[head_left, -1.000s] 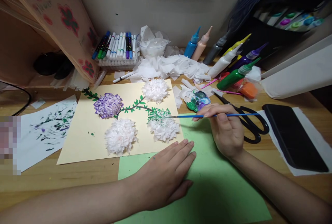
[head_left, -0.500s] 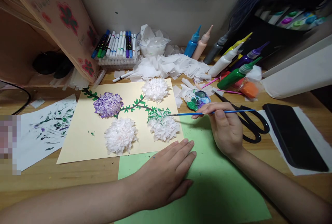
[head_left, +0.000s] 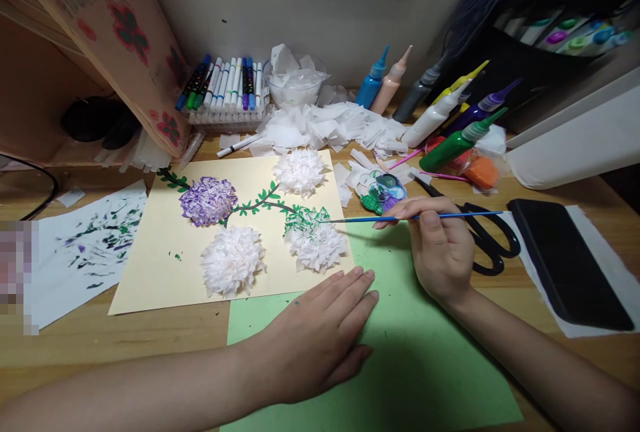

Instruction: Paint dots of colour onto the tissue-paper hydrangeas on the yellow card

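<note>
My right hand (head_left: 440, 245) pinches a thin blue paintbrush (head_left: 370, 219), its tip at a ruffled white paper flower (head_left: 320, 245) whose upper part is painted green. This flower stands on a cream sheet (head_left: 170, 269) with a painted leafy branch (head_left: 260, 205), a purple-tinted flower (head_left: 208, 201) and two white flowers (head_left: 233, 261). My left hand (head_left: 325, 332) lies flat with fingers stretched, over the green sheet (head_left: 430, 352) and close to the cream sheet's lower edge. Beyond my right hand is a small palette (head_left: 377, 192) with green, blue and purple paint.
Black-handled scissors (head_left: 493, 242) and a black phone (head_left: 570, 262) lie to the right. Paint bottles (head_left: 373, 85) stand at the back, beside torn white tissue (head_left: 325, 127) and a rack of markers (head_left: 225, 89). A paint-smeared paper (head_left: 90, 252) is on the left.
My right hand and the paintbrush have shifted slightly to the right. The brush tip stays at the green part of the flower. My left hand has not moved.
</note>
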### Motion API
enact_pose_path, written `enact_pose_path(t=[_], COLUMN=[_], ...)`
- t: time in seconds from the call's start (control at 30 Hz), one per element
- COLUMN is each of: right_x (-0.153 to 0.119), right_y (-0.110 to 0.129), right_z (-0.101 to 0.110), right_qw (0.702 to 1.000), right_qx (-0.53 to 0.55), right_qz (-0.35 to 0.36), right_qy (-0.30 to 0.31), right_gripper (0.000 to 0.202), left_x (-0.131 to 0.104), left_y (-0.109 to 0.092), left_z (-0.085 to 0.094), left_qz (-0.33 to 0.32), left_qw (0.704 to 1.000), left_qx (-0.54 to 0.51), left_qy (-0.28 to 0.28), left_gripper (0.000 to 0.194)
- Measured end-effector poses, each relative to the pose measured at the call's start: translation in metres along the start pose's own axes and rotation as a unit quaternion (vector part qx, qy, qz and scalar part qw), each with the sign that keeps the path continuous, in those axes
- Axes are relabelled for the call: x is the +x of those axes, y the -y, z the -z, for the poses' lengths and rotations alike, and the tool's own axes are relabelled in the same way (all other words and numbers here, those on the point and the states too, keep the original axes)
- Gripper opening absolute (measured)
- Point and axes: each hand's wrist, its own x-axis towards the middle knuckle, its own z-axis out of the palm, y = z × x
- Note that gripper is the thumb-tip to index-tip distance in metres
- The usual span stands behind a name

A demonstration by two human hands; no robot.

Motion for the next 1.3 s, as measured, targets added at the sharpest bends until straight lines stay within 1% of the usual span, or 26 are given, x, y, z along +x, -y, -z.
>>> enact_pose_path(t=[0.13, 0.23, 0.3, 0.4, 0.43, 0.57, 0.77, 0.9, 1.0, 1.1, 1.13, 1.23, 1.3], right_x=[0.0005, 0.0006, 0.0007, 0.0011, 0.0012, 0.0009, 0.0001, 0.0, 0.0004, 0.0008, 0.001, 0.0016, 0.0019], right_y=[-0.0004, -0.0012, -0.0016, -0.0019, -0.0022, -0.0039, -0.0031, -0.0037, -0.0041, -0.0038, -0.0034, -0.0017, -0.0008], right_z=[0.0003, 0.0004, 0.0003, -0.0001, -0.0001, 0.0004, 0.0006, 0.0015, 0.0017, 0.0011, 0.0007, -0.0002, -0.0008], right_qw=[0.998, 0.999, 0.999, 0.996, 0.995, 0.997, 0.998, 0.998, 0.997, 0.996, 0.996, 0.993, 0.99], right_qx=[0.004, -0.002, -0.008, -0.013, -0.015, -0.031, 0.003, -0.026, -0.059, -0.046, -0.044, -0.082, -0.106], right_qz=[0.052, 0.043, 0.038, 0.079, 0.088, 0.071, 0.06, 0.048, 0.055, 0.074, 0.079, 0.085, 0.089], right_qy=[-0.027, -0.012, -0.012, -0.037, -0.037, -0.008, -0.033, -0.004, 0.012, -0.016, -0.017, 0.019, 0.022], right_gripper=[0.021, 0.021, 0.021, 0.022, 0.022, 0.018, 0.014, 0.014, 0.014, 0.014, 0.013, 0.014, 0.015], left_x=[0.0011, 0.0019, 0.0019, 0.0014, 0.0011, 0.0009, 0.0012, 0.0007, 0.0004, 0.0005, 0.0005, 0.0007, 0.0007], left_y=[0.0001, 0.0, -0.0003, -0.0007, -0.0008, -0.0006, -0.0007, -0.0004, 0.0, 0.0005, 0.0005, 0.0003, -0.0002], left_z=[-0.0003, 0.0, 0.0005, 0.0012, 0.0013, 0.0014, 0.0011, 0.0012, 0.001, 0.0006, 0.0005, 0.0005, 0.0007], left_qz=[0.0, 0.0, 0.002, 0.003, 0.003, 0.003, 0.003, 0.0, -0.001, -0.002, -0.002, 0.0, 0.001], left_qw=[1.0, 1.0, 1.0, 1.0, 1.0, 1.0, 1.0, 1.0, 1.0, 1.0, 1.0, 1.0, 1.0], left_qx=[-0.006, -0.007, -0.007, -0.005, -0.005, -0.005, -0.01, -0.01, -0.011, -0.015, -0.014, -0.007, -0.004], left_qy=[-0.002, 0.0, 0.001, 0.002, 0.004, 0.009, 0.003, -0.001, -0.004, -0.006, -0.004, 0.001, 0.003], left_gripper=[0.051, 0.051, 0.051, 0.05, 0.05, 0.051, 0.051, 0.05, 0.049, 0.05, 0.05, 0.05, 0.05])
